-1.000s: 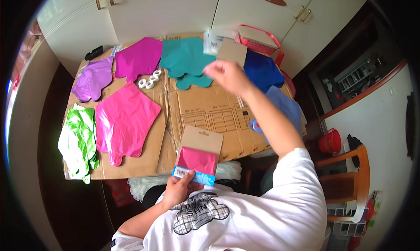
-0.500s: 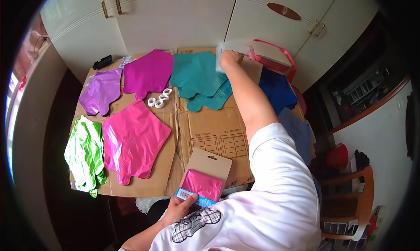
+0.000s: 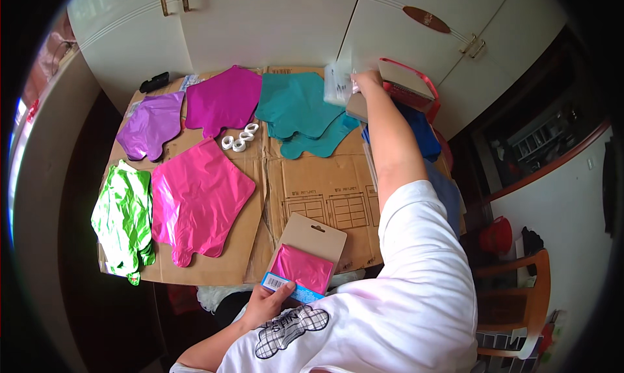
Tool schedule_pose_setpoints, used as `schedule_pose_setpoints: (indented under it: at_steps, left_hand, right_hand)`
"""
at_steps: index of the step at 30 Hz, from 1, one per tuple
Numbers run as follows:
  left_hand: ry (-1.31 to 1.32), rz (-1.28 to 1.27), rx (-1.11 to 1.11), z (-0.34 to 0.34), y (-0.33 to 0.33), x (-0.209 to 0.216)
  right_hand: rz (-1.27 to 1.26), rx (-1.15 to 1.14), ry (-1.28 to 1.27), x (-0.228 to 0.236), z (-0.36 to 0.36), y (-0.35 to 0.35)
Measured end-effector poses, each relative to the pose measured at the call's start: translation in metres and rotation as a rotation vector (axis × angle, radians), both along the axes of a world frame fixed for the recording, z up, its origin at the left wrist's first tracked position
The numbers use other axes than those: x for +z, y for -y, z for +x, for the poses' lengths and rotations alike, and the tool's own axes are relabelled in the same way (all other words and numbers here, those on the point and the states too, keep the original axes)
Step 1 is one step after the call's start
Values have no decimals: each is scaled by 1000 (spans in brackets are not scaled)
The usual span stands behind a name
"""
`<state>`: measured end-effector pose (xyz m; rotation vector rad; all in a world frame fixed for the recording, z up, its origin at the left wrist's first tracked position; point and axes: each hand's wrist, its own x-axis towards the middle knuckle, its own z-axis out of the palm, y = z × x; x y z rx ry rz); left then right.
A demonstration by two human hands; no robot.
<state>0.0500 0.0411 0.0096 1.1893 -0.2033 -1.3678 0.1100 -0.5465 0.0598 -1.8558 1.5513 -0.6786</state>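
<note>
My left hand (image 3: 265, 305) grips the lower end of a brown backing card (image 3: 321, 235) with a blue-and-white label strip. A folded pink foil balloon (image 3: 303, 269) lies on that card. Stretched to the far side of the table, my right hand (image 3: 369, 81) has its fingers closed beside a stack of clear plastic bags (image 3: 337, 83). A small pale thing shows at its fingertips, too small to name. A container with a pink rim (image 3: 429, 87) stands just right of this hand, and flat teal foil balloons (image 3: 292, 103) lie to its left.
Flat foil balloons in pink (image 3: 201, 200), green (image 3: 123, 210), magenta (image 3: 224, 100), lilac (image 3: 153, 122) and blue (image 3: 422, 132) cover much of the cardboard (image 3: 318, 178). Several white ribbon rolls (image 3: 239, 145) sit between them. White cabinets (image 3: 273, 31) bound the far side.
My right hand has shifted right, from over the plastic bags toward the pink-rimmed container. The bags show more clearly now. My left hand keeps its hold on the card.
</note>
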Motion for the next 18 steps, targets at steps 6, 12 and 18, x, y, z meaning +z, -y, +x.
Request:
schedule_pose_setpoints:
  at_steps: [6, 12, 18]
  left_hand:
    - [-115, -4, -50, 1, 1, 4]
    - [-97, -34, -67, -3, -8, 1]
    - [-78, -125, -85, -10, -35, -6]
  right_hand:
    - [-176, 89, 343, 30, -14, 22]
    - [200, 428, 972, 102, -76, -116]
    - [317, 324, 634, 22, -171, -265]
